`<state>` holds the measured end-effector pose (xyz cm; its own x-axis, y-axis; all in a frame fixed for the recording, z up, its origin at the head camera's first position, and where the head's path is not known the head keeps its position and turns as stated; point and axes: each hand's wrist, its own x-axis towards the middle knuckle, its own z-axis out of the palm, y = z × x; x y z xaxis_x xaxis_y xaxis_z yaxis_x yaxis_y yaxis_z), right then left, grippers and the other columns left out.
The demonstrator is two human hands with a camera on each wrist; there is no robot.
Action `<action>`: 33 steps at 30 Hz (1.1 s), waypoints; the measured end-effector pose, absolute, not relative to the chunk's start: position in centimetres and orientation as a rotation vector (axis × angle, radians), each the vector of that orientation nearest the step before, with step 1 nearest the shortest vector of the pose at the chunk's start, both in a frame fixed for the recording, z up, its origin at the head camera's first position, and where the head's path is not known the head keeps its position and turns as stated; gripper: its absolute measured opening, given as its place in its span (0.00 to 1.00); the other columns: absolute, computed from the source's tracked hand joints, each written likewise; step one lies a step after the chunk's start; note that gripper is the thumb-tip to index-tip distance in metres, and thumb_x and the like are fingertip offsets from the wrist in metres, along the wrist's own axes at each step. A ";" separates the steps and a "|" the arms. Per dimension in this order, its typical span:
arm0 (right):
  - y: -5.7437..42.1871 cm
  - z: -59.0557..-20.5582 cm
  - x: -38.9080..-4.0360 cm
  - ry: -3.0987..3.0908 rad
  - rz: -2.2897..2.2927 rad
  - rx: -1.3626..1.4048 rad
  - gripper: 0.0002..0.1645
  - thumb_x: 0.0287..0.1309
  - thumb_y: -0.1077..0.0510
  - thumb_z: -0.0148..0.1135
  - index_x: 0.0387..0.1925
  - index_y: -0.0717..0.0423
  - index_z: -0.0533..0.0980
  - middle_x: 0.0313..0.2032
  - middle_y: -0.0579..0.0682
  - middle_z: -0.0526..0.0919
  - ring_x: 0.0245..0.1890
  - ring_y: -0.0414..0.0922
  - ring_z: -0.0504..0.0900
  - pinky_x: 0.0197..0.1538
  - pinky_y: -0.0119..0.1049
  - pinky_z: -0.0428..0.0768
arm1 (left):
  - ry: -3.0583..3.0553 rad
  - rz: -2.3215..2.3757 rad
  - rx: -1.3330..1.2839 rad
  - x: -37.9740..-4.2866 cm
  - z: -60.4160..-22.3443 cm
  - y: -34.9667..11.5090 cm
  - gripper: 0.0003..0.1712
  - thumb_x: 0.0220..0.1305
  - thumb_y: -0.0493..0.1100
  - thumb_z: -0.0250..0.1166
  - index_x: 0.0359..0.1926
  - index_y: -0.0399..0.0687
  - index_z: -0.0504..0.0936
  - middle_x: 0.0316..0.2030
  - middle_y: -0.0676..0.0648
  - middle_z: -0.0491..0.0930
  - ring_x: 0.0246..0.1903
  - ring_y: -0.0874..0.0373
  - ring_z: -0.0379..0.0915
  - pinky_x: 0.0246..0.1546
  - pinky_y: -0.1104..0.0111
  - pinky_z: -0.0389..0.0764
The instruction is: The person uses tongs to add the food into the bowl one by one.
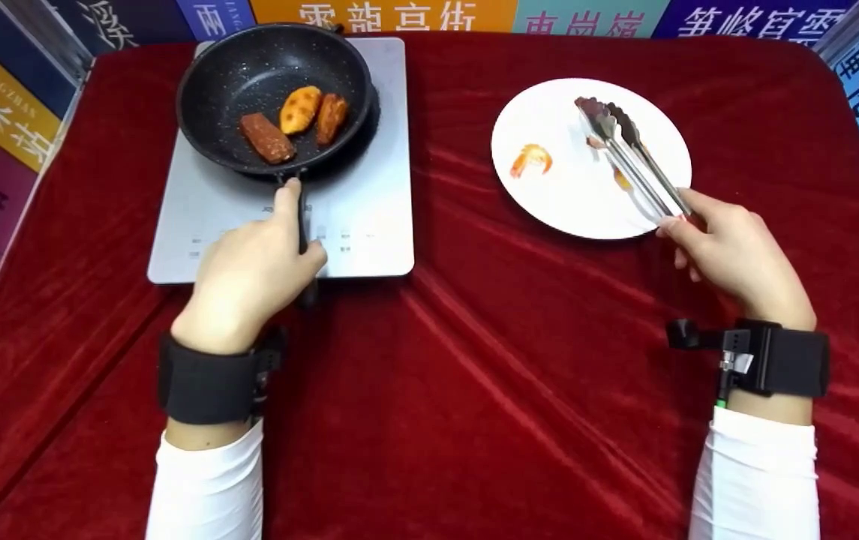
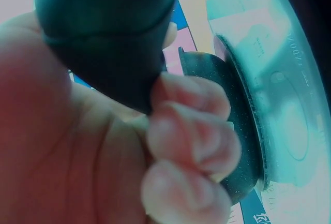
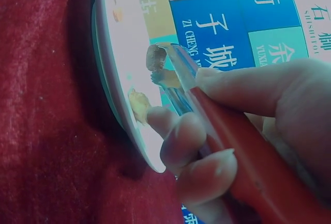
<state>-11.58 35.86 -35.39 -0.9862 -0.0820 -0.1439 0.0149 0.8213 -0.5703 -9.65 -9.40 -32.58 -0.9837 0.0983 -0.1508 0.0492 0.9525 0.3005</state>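
Note:
My left hand (image 1: pixel 253 262) grips the black handle (image 1: pixel 307 289) of a frying pan (image 1: pixel 211 90), index finger stretched along it. In the left wrist view the other fingers curl round the handle (image 2: pixel 108 43). Inside the pan lie a flat brown piece of food (image 1: pixel 267 138), a yellow spotted piece (image 1: pixel 299 110) and a reddish-brown piece (image 1: pixel 331 118). Over a white plate (image 1: pixel 564 202), my right hand (image 1: pixel 737 244) holds metal tongs (image 1: pixel 643 180) by their red handles (image 3: pixel 232 136). A brown piece (image 3: pixel 155 57) shows at the tongs' tips. A shrimp (image 1: pixel 530 161) lies on the plate's left side.
The pan stands on a silver induction cooker (image 1: pixel 369 225), its control panel towards me. Partly behind the tongs, a yellowish piece (image 1: pixel 622 178) lies on the plate. Wrinkled red cloth (image 1: pixel 459 375) covers the table, and printed panels (image 1: pixel 399 15) border its back and sides.

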 end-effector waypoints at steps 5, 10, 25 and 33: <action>35.7 -35.1 -11.6 2.838 -0.939 -0.025 0.18 0.57 0.43 0.51 0.47 0.45 0.71 0.19 0.58 0.75 0.13 0.54 0.72 0.14 0.37 0.68 | 2.939 0.444 0.108 -9.6 -32.5 -9.4 0.41 0.55 0.50 0.48 0.68 0.45 0.47 0.18 0.41 0.73 0.16 0.46 0.67 0.15 0.58 0.63; 35.5 -34.9 -11.6 2.853 -0.970 0.001 0.25 0.57 0.43 0.51 0.56 0.42 0.67 0.19 0.58 0.75 0.14 0.53 0.72 0.15 0.36 0.68 | 2.936 0.447 0.105 -9.6 -32.4 -9.4 0.40 0.55 0.50 0.49 0.68 0.45 0.47 0.18 0.41 0.72 0.16 0.46 0.67 0.15 0.58 0.63; 34.8 -35.0 -11.9 3.024 -0.984 -0.048 0.17 0.58 0.45 0.51 0.49 0.42 0.71 0.17 0.54 0.75 0.10 0.48 0.71 0.15 0.31 0.66 | 2.930 0.444 0.104 -9.6 -32.4 -9.4 0.41 0.56 0.51 0.49 0.68 0.45 0.47 0.18 0.41 0.72 0.16 0.46 0.67 0.15 0.58 0.63; 34.3 -35.1 -12.2 3.083 -1.029 -0.079 0.18 0.57 0.47 0.54 0.49 0.43 0.72 0.16 0.53 0.75 0.08 0.42 0.69 0.13 0.29 0.66 | 2.921 0.453 0.100 -9.6 -32.4 -9.4 0.41 0.56 0.51 0.49 0.69 0.45 0.46 0.17 0.42 0.72 0.15 0.47 0.67 0.15 0.58 0.63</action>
<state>-12.18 34.30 -35.12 -0.9928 -0.0116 0.1191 -0.0809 0.7989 -0.5960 -9.60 -9.45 -32.40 -0.9808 0.0940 -0.1707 0.0379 0.9512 0.3064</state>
